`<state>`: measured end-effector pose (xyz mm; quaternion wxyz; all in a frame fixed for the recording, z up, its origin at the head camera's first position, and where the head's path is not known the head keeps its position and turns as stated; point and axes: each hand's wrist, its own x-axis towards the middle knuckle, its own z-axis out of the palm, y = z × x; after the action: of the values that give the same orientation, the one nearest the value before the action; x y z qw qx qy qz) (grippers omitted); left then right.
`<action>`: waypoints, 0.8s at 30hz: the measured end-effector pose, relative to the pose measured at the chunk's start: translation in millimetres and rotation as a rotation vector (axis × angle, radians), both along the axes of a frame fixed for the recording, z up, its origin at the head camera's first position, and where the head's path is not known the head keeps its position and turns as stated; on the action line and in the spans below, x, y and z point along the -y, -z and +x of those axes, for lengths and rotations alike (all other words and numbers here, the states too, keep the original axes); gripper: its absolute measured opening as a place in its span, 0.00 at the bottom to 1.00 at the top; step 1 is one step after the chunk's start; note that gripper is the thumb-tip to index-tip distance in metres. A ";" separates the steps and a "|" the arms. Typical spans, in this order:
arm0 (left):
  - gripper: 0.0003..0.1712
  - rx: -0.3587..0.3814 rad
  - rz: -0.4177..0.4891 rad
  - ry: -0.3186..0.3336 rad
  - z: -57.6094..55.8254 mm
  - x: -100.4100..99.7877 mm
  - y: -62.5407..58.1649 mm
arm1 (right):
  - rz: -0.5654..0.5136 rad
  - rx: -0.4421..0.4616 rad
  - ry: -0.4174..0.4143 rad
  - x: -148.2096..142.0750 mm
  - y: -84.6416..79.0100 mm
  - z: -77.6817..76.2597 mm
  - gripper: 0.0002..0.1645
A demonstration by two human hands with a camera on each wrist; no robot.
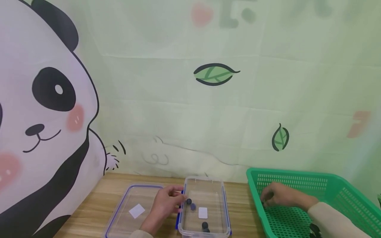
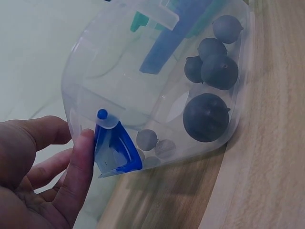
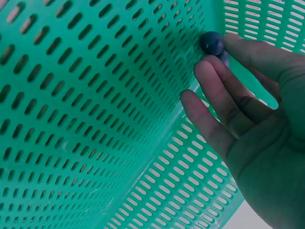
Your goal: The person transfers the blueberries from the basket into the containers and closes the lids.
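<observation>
My left hand point(image 1: 165, 203) grips the left wall of a clear plastic box point(image 1: 212, 196) beside its blue latch point(image 2: 119, 150). Several dark round balls, some showing a small nub, lie in the box, such as the large ball point(image 2: 206, 118) in the left wrist view. My right hand point(image 1: 278, 195) is down inside a green plastic basket point(image 1: 291, 171), near its left wall. There its thumb and fingers pinch a dark blue ball point(image 3: 211, 43). Another dark ball point(image 3: 225, 58) shows partly behind that one; whether it is held too is unclear.
Left of the box lies a clear lid point(image 1: 122, 211) with a blue seal and a white label point(image 1: 137, 211). The box has a white label point(image 1: 203, 213) as well. A wooden table point(image 1: 241, 205) bears everything, and a printed cloth point(image 1: 178, 115) hangs behind.
</observation>
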<state>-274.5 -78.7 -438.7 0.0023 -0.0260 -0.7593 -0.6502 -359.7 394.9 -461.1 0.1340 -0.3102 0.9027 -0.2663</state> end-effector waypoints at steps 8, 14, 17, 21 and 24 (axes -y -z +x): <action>0.22 -0.004 0.012 0.008 -0.6 1.2 -0.5 | 0.074 -0.002 -0.005 -3.1 4.5 -3.2 0.05; 0.22 -0.007 0.023 0.015 -1.6 1.8 -1.2 | 0.093 -0.026 0.010 14.4 -25.2 21.4 0.06; 0.22 -0.004 0.026 0.012 -1.3 2.1 -1.0 | 0.056 -0.044 0.030 24.2 -44.8 35.5 0.06; 0.22 0.000 0.030 0.012 -0.2 1.8 -0.5 | -0.022 -0.070 0.095 32.7 -65.3 49.5 0.05; 0.22 -0.002 0.029 0.015 0.4 1.5 -0.4 | -0.083 -0.083 0.154 39.1 -82.3 60.1 0.07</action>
<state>-274.0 -80.2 -438.3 -0.0014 -0.0321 -0.7495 -0.6612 -299.6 355.8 -378.8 0.0627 -0.2558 0.9170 -0.2997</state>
